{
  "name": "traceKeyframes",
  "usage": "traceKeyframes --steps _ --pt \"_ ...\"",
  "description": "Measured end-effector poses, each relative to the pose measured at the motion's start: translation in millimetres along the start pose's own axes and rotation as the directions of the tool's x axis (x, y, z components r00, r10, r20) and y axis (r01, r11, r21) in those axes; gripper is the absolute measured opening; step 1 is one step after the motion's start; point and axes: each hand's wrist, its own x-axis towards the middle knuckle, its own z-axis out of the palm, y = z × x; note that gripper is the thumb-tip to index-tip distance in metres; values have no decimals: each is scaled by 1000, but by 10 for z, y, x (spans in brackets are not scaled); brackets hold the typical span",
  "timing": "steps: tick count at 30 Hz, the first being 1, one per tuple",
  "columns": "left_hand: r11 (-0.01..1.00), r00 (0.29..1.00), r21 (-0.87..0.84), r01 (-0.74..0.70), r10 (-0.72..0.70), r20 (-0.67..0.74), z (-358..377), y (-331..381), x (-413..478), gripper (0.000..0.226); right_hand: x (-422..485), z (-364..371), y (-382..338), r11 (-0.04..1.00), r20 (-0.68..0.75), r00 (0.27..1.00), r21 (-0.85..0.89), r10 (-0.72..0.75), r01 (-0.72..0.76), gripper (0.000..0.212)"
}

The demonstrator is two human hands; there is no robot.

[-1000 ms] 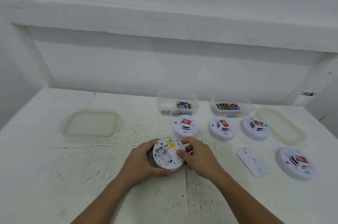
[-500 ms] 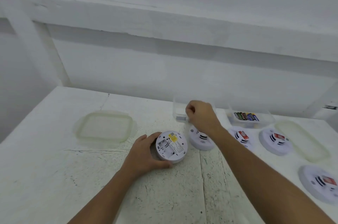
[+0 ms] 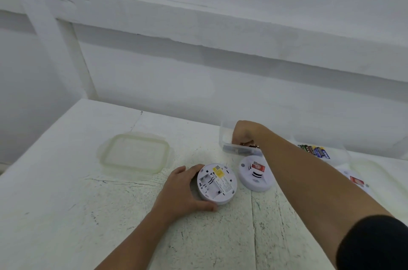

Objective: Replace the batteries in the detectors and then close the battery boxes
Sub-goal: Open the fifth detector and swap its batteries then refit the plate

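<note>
A white round detector (image 3: 217, 183) lies back-up on the table, its battery bay uncovered and empty, a yellow label beside the bay. My left hand (image 3: 177, 188) grips its left rim and holds it tilted. My right hand (image 3: 242, 134) reaches into a clear plastic box (image 3: 225, 139) at the back, fingers curled down among the batteries there; the fingertips are hidden, so a hold on a battery cannot be made out. A second detector (image 3: 256, 173) sits face-up with a red sticker, just right of the first.
A second clear box with several batteries (image 3: 315, 151) stands at the back right. One translucent lid (image 3: 134, 155) lies at the left, another lid (image 3: 377, 178) at the right edge. A further detector (image 3: 355, 181) shows partly behind my right forearm.
My right hand left the upturned detector, travelled to the back box and has now dipped into it. My left hand has stayed on the detector. The view has shifted left.
</note>
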Motion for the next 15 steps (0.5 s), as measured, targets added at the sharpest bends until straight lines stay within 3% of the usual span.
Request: traceKeyframes --steps 5,8,12,15 --pt "1000 1000 0 -4 4 0 -16 31 -3 109 1 -35 40 998 25 999 43 -36 35 20" --pt "1000 1000 16 -18 18 7 -9 21 -1 109 -26 -90 174 950 -24 998 305 -58 62 3" --pt "999 1000 31 10 -10 12 18 -60 24 117 -237 -86 355 711 -112 990 690 -84 138 12" --pt "999 1000 49 13 -13 7 37 -77 38 121 -497 -22 429 541 -152 983 821 -101 182 9"
